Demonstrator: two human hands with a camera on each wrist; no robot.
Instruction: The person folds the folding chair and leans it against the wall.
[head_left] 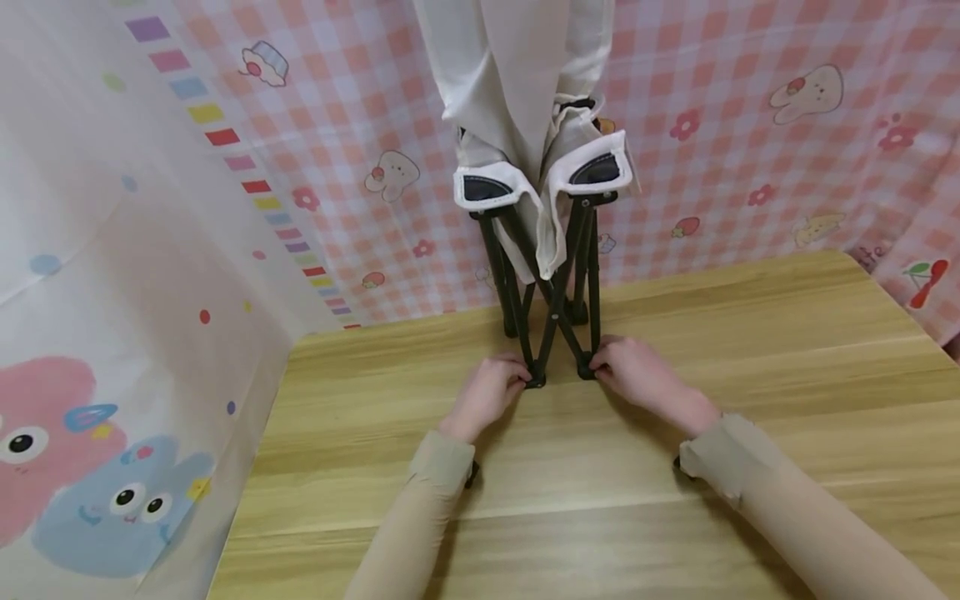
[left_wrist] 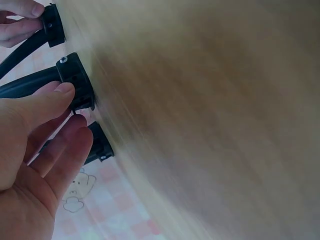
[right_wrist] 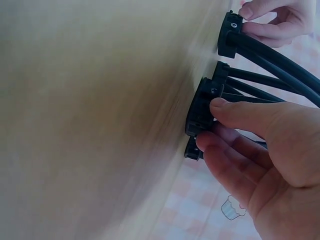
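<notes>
A folding camp chair with pale fabric (head_left: 517,92) and black crossed legs (head_left: 555,317) stands partly folded on the wooden table. My left hand (head_left: 491,387) pinches its front left foot (head_left: 535,382) between thumb and fingers. On the other side, my right hand (head_left: 645,375) pinches the front right foot (head_left: 586,367) likewise. The left wrist view shows the thumb and fingers around a black plastic foot (left_wrist: 80,82), and the right wrist view shows a similar grip on the other foot (right_wrist: 201,107). Both rear feet stand farther back, near the wall. The top of the chair is cut off by the frame.
The wooden table (head_left: 360,467) lies under the chair and both forearms. A pink checked cloth (head_left: 330,125) hangs close behind the chair. On the left hangs a white printed cloth (head_left: 135,275), along the table's left edge.
</notes>
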